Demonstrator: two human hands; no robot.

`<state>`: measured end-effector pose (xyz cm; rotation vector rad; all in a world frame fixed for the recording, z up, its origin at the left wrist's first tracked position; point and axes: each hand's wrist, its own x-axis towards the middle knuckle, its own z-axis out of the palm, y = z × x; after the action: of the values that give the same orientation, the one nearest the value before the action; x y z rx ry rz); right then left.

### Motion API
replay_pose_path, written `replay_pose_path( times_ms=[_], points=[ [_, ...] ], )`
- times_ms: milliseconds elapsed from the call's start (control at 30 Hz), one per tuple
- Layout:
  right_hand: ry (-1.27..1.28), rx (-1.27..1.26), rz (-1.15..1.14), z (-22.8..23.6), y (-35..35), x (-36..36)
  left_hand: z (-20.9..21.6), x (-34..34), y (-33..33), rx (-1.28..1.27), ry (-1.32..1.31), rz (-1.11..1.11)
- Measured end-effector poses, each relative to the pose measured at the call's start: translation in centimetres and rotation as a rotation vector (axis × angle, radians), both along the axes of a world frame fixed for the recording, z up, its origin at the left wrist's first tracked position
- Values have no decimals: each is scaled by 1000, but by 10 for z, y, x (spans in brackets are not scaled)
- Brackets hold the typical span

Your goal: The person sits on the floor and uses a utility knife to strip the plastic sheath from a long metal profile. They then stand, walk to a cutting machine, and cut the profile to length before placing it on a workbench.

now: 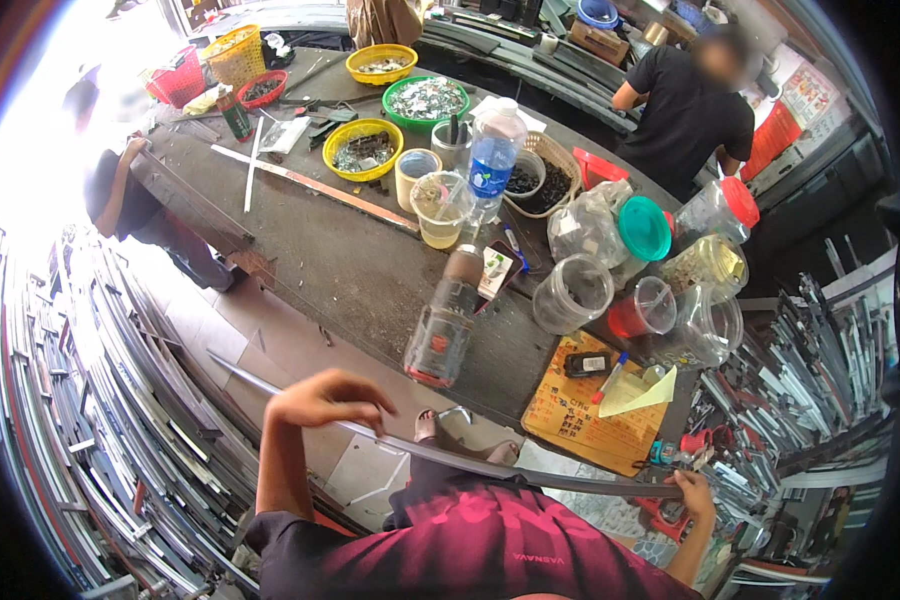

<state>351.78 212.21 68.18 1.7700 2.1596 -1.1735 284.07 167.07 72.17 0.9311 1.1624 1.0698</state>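
Observation:
A long, thin grey metal bar (470, 463) stretches across in front of my body, from the floor side at left to the table's near corner at right. My left hand (325, 398) is over its left part, wrist sharply bent and fingers loosely curled at the bar, part of which passes hidden behind the hand. At the other end, my right hand (693, 494) has its fingers closed around the bar. Just beyond the bar, on the table, are a yellow written-on board (560, 400) and a dark bottle-shaped object with a red base (440, 330).
The dark worktable (310, 260) carries plastic jars (573, 293), a water bottle (495, 160) and baskets of small parts (426, 98). Metal profiles (100, 400) crowd the left; more offcuts (800, 370) stand at right. One person (690, 110) is across the table, another (135, 190) at far left.

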Motion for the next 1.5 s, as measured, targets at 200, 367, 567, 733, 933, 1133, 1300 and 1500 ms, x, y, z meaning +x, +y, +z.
replay_pose_path(
  times_ms=[200,367,567,733,933,1133,1300,1500],
  points=[
    [-42,211,90,-9,-9,-3,-27,-134,26,110,144,811],
    [-103,256,-225,-9,-31,-8,-78,-288,109,71,497,1290],
    [-52,445,-283,-1,-56,-8,-120,-435,171,-17,1265,1488],
    [-139,462,-399,1,-60,0,-140,-500,204,-294,1367,1323],
    [-139,457,-466,0,-64,11,-158,-538,218,-424,1378,1117],
    [-131,501,-432,16,-77,-13,-144,-545,220,-435,1427,961],
    [-187,467,-402,29,-80,-40,-122,-548,215,-494,1440,903],
    [-143,434,-406,25,-82,-53,-124,-565,205,-509,1443,798]
  ],
)
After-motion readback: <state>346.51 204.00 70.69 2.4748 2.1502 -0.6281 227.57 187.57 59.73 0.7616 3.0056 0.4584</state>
